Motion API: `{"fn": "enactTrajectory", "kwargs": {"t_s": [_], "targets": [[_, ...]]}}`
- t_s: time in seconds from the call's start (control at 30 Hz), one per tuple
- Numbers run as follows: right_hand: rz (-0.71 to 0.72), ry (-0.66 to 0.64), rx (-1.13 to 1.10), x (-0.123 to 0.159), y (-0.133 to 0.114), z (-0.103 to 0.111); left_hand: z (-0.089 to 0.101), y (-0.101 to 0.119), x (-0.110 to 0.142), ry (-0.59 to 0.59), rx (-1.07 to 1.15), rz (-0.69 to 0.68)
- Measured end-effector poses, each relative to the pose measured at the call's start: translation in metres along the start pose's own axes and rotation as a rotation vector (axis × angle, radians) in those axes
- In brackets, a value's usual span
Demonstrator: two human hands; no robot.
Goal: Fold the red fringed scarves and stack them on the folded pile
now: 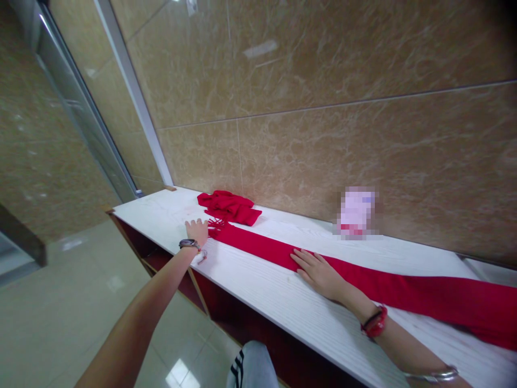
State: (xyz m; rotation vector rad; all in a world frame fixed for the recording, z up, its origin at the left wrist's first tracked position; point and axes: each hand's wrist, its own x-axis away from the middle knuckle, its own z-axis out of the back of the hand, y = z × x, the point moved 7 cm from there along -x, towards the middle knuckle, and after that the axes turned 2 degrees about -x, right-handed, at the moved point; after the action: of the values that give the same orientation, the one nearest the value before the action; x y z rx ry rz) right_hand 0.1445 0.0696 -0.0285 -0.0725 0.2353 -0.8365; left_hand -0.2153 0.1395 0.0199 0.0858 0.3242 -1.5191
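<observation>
Lengthwise, a white-topped cabinet (250, 277) is overlaid by a long red scarf (258, 245), smooth and flat, its fringed end at the left and its other end cut off by the right edge of view. Behind the fringe (216, 226), a crumpled red cloth (228, 205) is heaped near the wall. The right hand (321, 275) is laid palm down across the scarf, fingers extended and slightly parted. The left hand (197, 231) is lowered beside the fringe, fingers spread; whether any strands are pressed beneath cannot be told. On a pale packet (357, 210), red and blue marks are blurred beyond reading.
</observation>
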Motion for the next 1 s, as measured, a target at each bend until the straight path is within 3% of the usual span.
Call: {"fn": "enactTrajectory", "kwargs": {"t_s": [0.1, 0.17, 0.3, 0.4, 0.5, 0.57, 0.63, 0.83, 0.9, 1.0], "targets": [[-0.002, -0.007, 0.001, 0.0, 0.0, 0.001, -0.005, 0.013, 0.001, -0.017, 0.01, -0.134], [-0.003, -0.009, 0.007, 0.0, -0.001, 0.001, -0.012, 0.011, 0.001, -0.059, 0.017, -0.133], [-0.003, -0.008, 0.017, 0.0, -0.001, 0.001, -0.015, -0.024, 0.003, -0.05, -0.037, 0.176], [-0.004, 0.01, 0.01, 0.001, -0.002, 0.003, -0.008, -0.036, 0.006, -0.003, -0.059, 0.265], [-0.005, 0.014, 0.01, 0.001, -0.002, 0.003, -0.002, -0.018, 0.006, 0.025, -0.024, 0.118], [-0.003, 0.011, 0.016, 0.001, -0.002, 0.003, -0.005, 0.004, 0.008, -0.019, 0.022, -0.105], [0.0, 0.006, 0.02, 0.001, -0.001, 0.002, -0.01, 0.012, 0.01, -0.076, 0.033, -0.203], [0.007, 0.003, 0.029, 0.001, -0.001, 0.001, -0.005, -0.039, 0.016, -0.049, -0.076, 0.201], [0.009, 0.004, 0.036, 0.001, -0.001, 0.0, 0.001, -0.039, 0.017, -0.013, -0.078, 0.22], [0.009, 0.017, 0.03, 0.0, 0.0, -0.001, 0.002, -0.016, 0.014, 0.01, -0.038, 0.084]]}}
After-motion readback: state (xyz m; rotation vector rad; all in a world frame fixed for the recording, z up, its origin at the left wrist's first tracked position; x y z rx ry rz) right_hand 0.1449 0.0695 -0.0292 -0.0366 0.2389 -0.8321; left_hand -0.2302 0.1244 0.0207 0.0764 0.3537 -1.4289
